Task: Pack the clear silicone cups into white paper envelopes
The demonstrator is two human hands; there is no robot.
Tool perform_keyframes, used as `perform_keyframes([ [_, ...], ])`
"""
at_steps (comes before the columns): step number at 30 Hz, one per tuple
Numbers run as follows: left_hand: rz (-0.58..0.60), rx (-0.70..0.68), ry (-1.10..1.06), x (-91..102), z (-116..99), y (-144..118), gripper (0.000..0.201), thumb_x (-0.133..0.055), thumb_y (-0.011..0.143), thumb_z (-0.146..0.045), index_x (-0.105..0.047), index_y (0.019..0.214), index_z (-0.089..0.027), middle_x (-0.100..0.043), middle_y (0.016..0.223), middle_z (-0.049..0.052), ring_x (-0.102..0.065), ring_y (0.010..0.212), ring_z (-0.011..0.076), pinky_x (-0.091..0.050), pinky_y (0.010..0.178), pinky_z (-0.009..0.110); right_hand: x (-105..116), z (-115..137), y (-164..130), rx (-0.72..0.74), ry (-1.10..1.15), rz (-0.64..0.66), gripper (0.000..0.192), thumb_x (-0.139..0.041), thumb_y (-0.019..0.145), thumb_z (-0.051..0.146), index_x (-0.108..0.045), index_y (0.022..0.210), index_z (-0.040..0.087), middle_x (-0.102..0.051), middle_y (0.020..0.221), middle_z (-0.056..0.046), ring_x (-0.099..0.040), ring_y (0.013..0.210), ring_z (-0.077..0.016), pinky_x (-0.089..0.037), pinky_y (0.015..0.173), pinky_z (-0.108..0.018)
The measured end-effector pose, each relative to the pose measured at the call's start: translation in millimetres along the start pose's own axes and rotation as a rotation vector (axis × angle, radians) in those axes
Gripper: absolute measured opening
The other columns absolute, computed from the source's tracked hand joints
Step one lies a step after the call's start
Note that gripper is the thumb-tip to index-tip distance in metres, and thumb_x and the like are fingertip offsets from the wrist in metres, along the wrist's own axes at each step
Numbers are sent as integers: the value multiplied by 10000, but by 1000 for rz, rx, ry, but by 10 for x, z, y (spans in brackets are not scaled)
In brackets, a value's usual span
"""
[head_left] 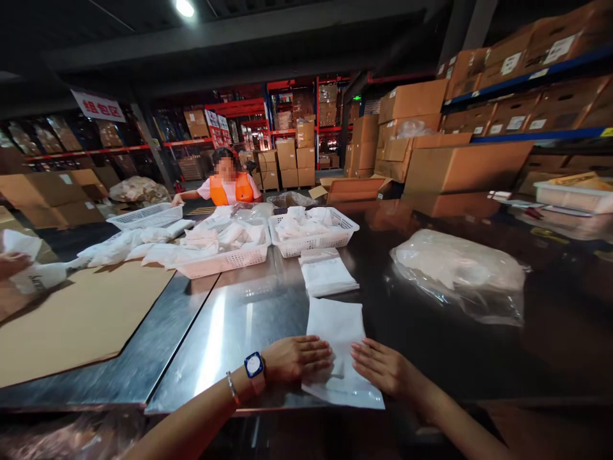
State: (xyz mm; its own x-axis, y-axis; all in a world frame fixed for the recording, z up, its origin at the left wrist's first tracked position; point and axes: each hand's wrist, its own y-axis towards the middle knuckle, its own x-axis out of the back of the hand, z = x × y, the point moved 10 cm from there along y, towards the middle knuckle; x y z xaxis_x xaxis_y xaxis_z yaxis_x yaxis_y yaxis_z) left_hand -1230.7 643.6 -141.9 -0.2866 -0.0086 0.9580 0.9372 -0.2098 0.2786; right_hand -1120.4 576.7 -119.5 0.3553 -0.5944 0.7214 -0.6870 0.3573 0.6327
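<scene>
Steel counter [249,319] spreads beneath you; on its near edge lies a white packet [339,348], your left hand [294,359] and right hand [383,367] pressed flat on it, fingers spread, gripping nothing.

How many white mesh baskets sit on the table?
3: one centre, one left of it, one far left by the co-worker. Others may be hidden.
</scene>
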Motion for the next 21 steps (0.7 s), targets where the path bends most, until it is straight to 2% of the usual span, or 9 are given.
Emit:
perform_keyframes([
  [2, -10, 115, -169, -14, 61, -38, 381, -341, 1006, -244, -492, 1337, -131, -570, 1350, 129, -492, 1292, 211, -362, 1120, 348, -13, -91, -66, -59, 94, 3, 292, -386, 973, 121, -674, 1023, 126, -713, 1057, -85, -610, 1123, -166, -456, 1034, -336],
  [4, -52, 307, -349, -6, 206, -111, 369, -329, 1006, -314, -586, 1207, -142, -655, 1219, 124, -599, 1149, 208, -445, 1023, 326, -65, -220, -106, -198, 217, 36, 341, -353, 992, 203, -682, 1054, 140, -722, 1014, -95, -657, 1029, -167, -511, 944, -309],
  [6, -121, 586, -482, -7, 428, -235, 441, -293, 1003, -410, -652, 1003, -153, -714, 966, 89, -661, 893, 193, -507, 849, 299, -163, -415, -163, -467, 351, 79, 403, -339, 995, 323, -710, 1013, 169, -732, 942, -92, -694, 889, -185, -552, 813, -301],
  [8, -202, 833, -532, -7, 607, -366, 560, -223, 996, -495, -641, 834, -161, -665, 743, 46, -595, 673, 159, -486, 689, 273, -284, -605, -291, -813, 483, 104, 500, -326, 976, 468, -733, 888, 192, -734, 843, -83, -695, 776, -212, -546, 705, -311],
  [10, -260, 942, -530, -8, 688, -399, 632, -174, 983, -552, -618, 768, -156, -608, 663, 27, -512, 595, 140, -438, 617, 262, -367, -705, -424, -1102, 576, 77, 625, -286, 941, 601, -712, 746, 188, -719, 747, -85, -676, 699, -231, -517, 642, -315],
  [11, -281, 966, -531, -17, 713, -389, 648, -172, 976, -571, -617, 764, -151, -601, 662, 26, -492, 593, 138, -422, 605, 260, -380, -731, -457, -1191, 591, 49, 679, -262, 918, 662, -684, 685, 184, -705, 697, -87, -660, 663, -235, -499, 616, -313],
  [13, -351, 1018, -600, -58, 766, -386, 646, -230, 956, -608, -639, 783, -139, -621, 692, 33, -493, 619, 143, -414, 613, 259, -351, -779, -471, -1279, 531, -13, 743, -221, 860, 769, -582, 560, 193, -646, 574, -80, -596, 561, -216, -441, 543, -296],
  [17, -522, 1060, -833, -133, 836, -396, 605, -382, 896, -648, -692, 912, -129, -686, 829, 58, -543, 716, 175, -431, 679, 276, -264, -854, -427, -1285, 311, -43, 741, -144, 800, 852, -369, 472, 228, -512, 440, -51, -403, 440, -142, -290, 463, -277],
  [21, -573, 1132, -799, -127, 878, -457, 692, -335, 870, -713, -682, 850, -115, -665, 774, 74, -498, 665, 170, -399, 623, 285, -297, -902, -440, -1297, 218, 7, 706, -94, 834, 796, -371, 504, 236, -515, 454, -65, -390, 439, -147, -269, 487, -297],
])
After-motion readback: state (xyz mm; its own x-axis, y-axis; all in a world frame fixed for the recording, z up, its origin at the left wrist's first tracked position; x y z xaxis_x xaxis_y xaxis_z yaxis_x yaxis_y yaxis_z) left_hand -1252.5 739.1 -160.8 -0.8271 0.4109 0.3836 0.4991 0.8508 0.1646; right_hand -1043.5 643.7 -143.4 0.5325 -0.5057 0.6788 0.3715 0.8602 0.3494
